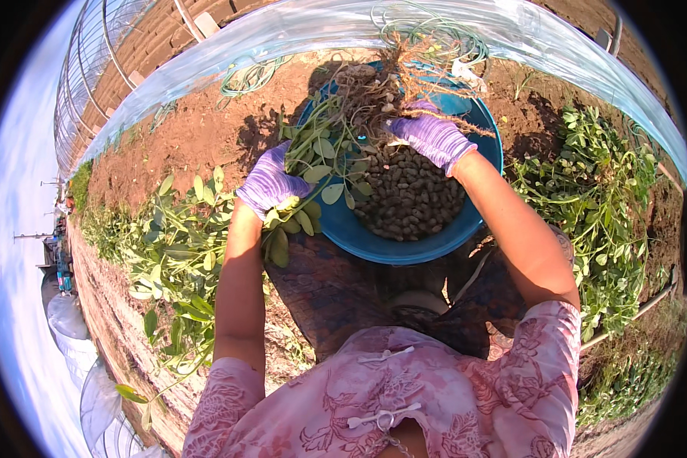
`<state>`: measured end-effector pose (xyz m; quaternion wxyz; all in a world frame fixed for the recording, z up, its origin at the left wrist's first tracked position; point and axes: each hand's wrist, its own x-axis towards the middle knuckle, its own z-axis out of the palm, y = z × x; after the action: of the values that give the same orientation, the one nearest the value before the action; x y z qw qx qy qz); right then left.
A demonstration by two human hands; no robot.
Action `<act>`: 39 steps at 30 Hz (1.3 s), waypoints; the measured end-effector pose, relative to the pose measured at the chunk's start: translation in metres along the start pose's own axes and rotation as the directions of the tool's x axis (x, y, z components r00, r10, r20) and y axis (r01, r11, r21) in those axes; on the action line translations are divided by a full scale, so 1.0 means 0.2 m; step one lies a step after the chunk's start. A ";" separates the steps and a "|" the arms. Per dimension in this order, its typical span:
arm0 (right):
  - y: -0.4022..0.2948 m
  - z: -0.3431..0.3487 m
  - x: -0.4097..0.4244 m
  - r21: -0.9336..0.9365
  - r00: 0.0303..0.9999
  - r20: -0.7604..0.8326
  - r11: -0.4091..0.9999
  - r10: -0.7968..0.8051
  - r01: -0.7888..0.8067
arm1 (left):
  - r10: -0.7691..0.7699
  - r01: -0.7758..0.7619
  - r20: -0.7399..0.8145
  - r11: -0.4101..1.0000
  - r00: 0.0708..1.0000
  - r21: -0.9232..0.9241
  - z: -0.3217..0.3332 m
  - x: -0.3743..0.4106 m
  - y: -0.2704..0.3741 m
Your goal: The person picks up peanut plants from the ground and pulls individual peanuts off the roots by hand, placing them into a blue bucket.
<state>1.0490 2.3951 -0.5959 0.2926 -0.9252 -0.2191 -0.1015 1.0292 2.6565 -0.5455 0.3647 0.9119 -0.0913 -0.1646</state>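
My left hand (272,180), in a purple striped glove, is closed round the green stems of an uprooted peanut plant (324,140). The plant's tangled roots (401,86), with soil and some pale pods on them, lie over the far part of a round blue tub (372,252). My right hand (432,134), gloved alike, is at the root end; its fingertips are partly hidden among the roots, so its grip is unclear. Below both hands, many loose peanuts in the shell (412,194) lie in the tub.
Leafy peanut plants lie in heaps at the left (189,252) and right (601,200). Clear plastic sheeting (320,26) crosses behind the tub, with green cord (252,77) near it. A thin pole (630,320) lies at the right. Greenhouse hoops (80,74) stand at the far left.
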 end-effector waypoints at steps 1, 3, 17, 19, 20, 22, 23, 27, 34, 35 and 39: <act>0.01 -0.02 0.01 -0.040 0.998 0.044 0.998 -0.050 0.052 | 0.006 -0.005 0.028 0.999 1.000 -0.031 0.00 0.00 0.01; 0.02 -0.09 0.03 -0.148 0.974 0.216 0.984 -0.071 0.104 | 0.023 -0.019 0.059 0.997 0.998 -0.081 -0.01 -0.01 0.02; 0.14 -0.15 -0.01 -0.190 0.897 0.416 0.951 -0.147 0.244 | 0.114 -0.114 0.111 0.994 0.987 -0.006 -0.01 0.02 -0.02; 0.14 -0.10 -0.04 -0.026 0.922 0.344 0.980 -0.179 0.199 | 0.091 -0.086 0.113 0.995 0.989 -0.048 -0.02 0.02 -0.02; 0.14 -0.08 -0.05 -0.057 0.951 0.241 0.976 -0.192 0.211 | 0.066 -0.060 0.115 0.997 0.991 -0.052 -0.02 0.02 -0.02; 0.12 -0.05 -0.06 -0.154 0.976 0.186 0.978 -0.110 0.139 | 0.047 -0.040 0.115 0.997 0.992 -0.063 -0.02 0.02 -0.01; 0.10 -0.03 -0.06 -0.032 0.978 0.185 0.994 -0.101 0.108 | 0.038 -0.036 0.094 0.999 0.995 -0.020 -0.01 0.01 -0.01; 0.01 0.01 -0.02 0.393 0.967 0.256 0.913 0.006 -0.110 | -0.008 0.005 0.022 0.991 1.000 0.134 -0.01 0.00 0.00; 0.00 -0.01 0.03 0.475 0.897 0.347 0.773 0.275 -0.420 | -0.005 0.002 0.068 0.999 0.998 0.045 -0.01 0.02 -0.04; 0.01 -0.03 0.02 0.456 0.888 0.341 0.771 0.310 -0.444 | -0.006 0.003 0.079 0.999 0.997 0.040 -0.01 0.02 -0.05; 0.00 -0.10 0.01 -0.030 0.955 0.289 0.998 0.069 -0.063 | 0.014 -0.018 0.085 0.999 0.996 0.048 -0.01 0.03 -0.07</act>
<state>1.0496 2.3849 -0.5783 0.2512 -0.9398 -0.2276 0.0426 1.0367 2.6658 -0.5552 0.3397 0.9119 -0.1178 -0.1977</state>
